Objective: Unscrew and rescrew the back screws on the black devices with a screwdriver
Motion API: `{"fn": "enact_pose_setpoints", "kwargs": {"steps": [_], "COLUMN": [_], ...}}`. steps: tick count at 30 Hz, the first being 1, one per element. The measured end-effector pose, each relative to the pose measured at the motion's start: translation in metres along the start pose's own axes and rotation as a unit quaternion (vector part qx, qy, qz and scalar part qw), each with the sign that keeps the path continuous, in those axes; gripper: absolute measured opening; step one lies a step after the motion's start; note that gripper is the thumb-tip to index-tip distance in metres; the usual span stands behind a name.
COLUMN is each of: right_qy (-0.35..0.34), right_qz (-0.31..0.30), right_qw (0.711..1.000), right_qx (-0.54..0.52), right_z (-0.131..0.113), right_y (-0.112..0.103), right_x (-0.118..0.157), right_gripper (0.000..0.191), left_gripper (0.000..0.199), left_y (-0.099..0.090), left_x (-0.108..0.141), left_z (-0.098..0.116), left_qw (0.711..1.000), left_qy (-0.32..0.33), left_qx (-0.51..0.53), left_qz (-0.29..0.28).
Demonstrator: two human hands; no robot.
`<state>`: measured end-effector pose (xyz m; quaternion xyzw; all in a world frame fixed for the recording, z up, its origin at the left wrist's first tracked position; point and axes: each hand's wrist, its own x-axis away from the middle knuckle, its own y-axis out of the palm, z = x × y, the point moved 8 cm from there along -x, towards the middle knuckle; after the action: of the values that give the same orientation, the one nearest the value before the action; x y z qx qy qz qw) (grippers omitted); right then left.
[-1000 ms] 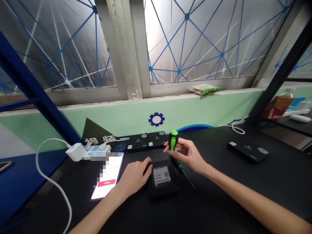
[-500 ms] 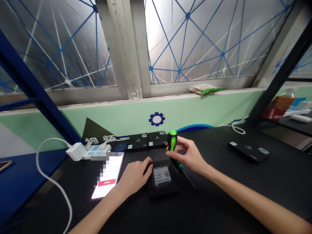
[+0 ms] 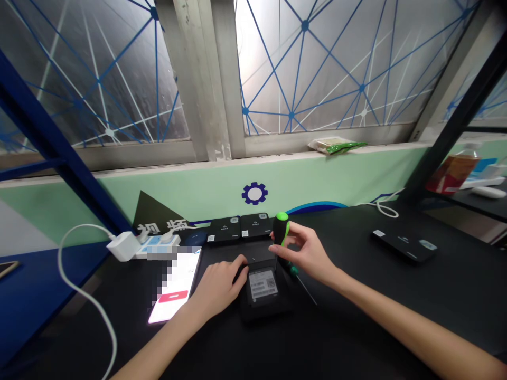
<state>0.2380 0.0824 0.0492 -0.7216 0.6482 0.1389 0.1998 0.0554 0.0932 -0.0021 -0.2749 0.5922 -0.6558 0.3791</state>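
A black box [image 3: 262, 303] with a white printed label lies on the desk in front of me. My left hand [image 3: 224, 282] grips its upper left edge between thumb and fingers. In my right hand [image 3: 303, 248] a green-and-black screwdriver [image 3: 281, 230] stands upright, pinched by its handle. Its shaft points down at the box's upper right corner; the tip is too dark to make out. Partly hidden behind the right hand, a second screwdriver [image 3: 304, 287] with a dark green handle lies on the desk. A small screw [image 3: 253, 259] sits just beyond the box.
Two black boxes [image 3: 224, 229] lie by the wall, and another black box [image 3: 404, 245] lies to the right. At left are a lit phone [image 3: 178, 287], a power strip [image 3: 158, 244], a white charger [image 3: 123, 246] and its cable [image 3: 87, 295]. A shelf [image 3: 471, 200] edges the right side.
The screwdriver's handle has turned in my right fingers, its bright green stripe shifting to the right. My left hand and the box have stayed put.
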Motion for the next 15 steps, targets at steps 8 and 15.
{"fn": "enact_pose_setpoints", "kwargs": {"steps": [8, 15], "right_qy": [0.004, -0.015], "right_qz": [-0.015, -0.052], "right_qw": [0.999, 0.998], "right_qx": [-0.032, -0.033], "right_z": [-0.002, -0.014], "right_y": [0.0, 0.005], "right_x": [-0.002, 0.0], "right_gripper": [0.03, 0.02], "left_gripper": [0.026, 0.027], "left_y": [0.0, 0.0], "left_x": [0.0, 0.001], "left_z": [0.001, 0.001], "left_qw": [1.0, 1.0], "left_qy": [0.001, -0.005], "left_qx": [-0.005, -0.015], "left_qz": [-0.004, -0.005]}}
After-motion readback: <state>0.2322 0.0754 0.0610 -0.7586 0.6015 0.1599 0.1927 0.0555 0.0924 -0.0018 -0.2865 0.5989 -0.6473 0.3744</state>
